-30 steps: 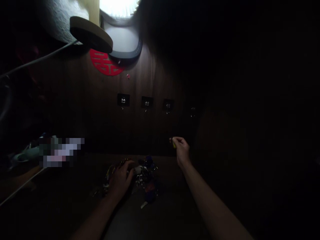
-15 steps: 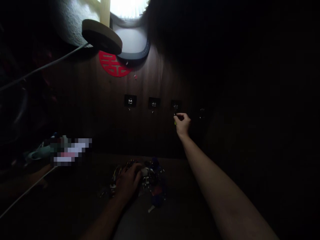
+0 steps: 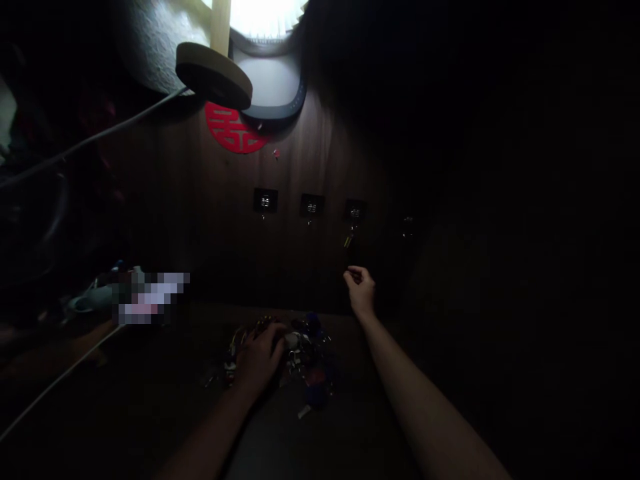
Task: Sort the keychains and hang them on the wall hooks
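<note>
On the dark surface in front of me lies a heap of small trinkets with metal clasps, like keychains (image 3: 296, 360). My left hand (image 3: 257, 357) rests on the left part of this heap, its fingers spread over it; what lies beneath the palm is hidden. A little yellowish tag (image 3: 348, 241) hangs at the third small hook (image 3: 355, 212) on the dark wooden panel. Below that tag, apart from it, is my right hand (image 3: 361, 290), fingers loosely curled with a gap to the thumb. Nothing shows in its fingers, though the light is dim.
Two more hooks, a left one (image 3: 265, 201) and a middle one (image 3: 312, 207), sit in the same row. Further up are a lit lamp (image 3: 267, 17), a round-based stand (image 3: 215, 73) with a cable, and a red paper cutout (image 3: 235, 130). Another person's arm (image 3: 75, 347) is at left.
My right hand has let go of the yellowish tag at the third hook and come down from it. My left hand stays on the heap. The view has shifted slightly.
</note>
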Tool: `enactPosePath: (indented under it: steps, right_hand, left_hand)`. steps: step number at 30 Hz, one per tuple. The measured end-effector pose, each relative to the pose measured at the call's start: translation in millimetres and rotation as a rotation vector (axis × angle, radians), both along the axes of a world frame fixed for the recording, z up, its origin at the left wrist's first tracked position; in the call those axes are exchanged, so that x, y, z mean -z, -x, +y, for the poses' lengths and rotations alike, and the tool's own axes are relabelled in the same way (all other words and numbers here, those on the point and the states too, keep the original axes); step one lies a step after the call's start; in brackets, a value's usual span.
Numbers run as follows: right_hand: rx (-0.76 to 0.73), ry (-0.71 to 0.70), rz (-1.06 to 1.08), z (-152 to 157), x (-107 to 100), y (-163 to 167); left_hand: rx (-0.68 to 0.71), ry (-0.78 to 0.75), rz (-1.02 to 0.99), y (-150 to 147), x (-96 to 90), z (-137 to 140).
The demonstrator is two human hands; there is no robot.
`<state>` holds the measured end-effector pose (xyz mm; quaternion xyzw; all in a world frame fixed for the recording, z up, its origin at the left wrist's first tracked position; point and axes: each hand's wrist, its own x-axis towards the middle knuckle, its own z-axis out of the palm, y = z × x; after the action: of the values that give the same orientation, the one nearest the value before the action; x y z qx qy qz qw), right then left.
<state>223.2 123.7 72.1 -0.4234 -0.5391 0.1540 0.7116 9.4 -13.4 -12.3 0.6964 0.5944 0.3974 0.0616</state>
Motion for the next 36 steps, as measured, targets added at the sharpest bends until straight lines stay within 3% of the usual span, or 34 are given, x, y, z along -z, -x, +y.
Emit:
enactPosePath:
  steps: [10,19,21,23,26,29,36]
  right_hand:
    - [-0.209,0.286,-0.143,-54.9,69.4,13.6]
    - [-0.245,0.272,-0.418,-74.8,83.0,23.0]
    - [-0.247,0.267,-0.489,-77.6,82.8,24.3]
    - [-0.248,0.232,-0.536,-80.0,82.7,25.7]
    - [-0.257,0.185,-0.583,-82.0,82.6,27.8]
    - [-0.27,0.178,-0.616,-81.8,83.0,28.8]
    - [-0.272,0.159,-0.635,-79.2,84.7,28.3]
  left_hand:
    - [0.079,0.035,0.048,-1.9,-5.9,-8.3]
    - [0.135,-0.053,0.049,0.4,-4.2,-9.9]
    - [0.081,-0.115,0.015,7.8,-6.5,-6.2]
    - [-0.072,-0.152,0.003,17.9,-9.0,-2.3]
    - [-0.254,-0.093,0.065,30.2,-10.4,0.3]
    - [-0.168,-0.008,0.187,30.0,-7.3,-1.6]
    - [0.118,-0.019,0.283,6.9,0.2,-10.6]
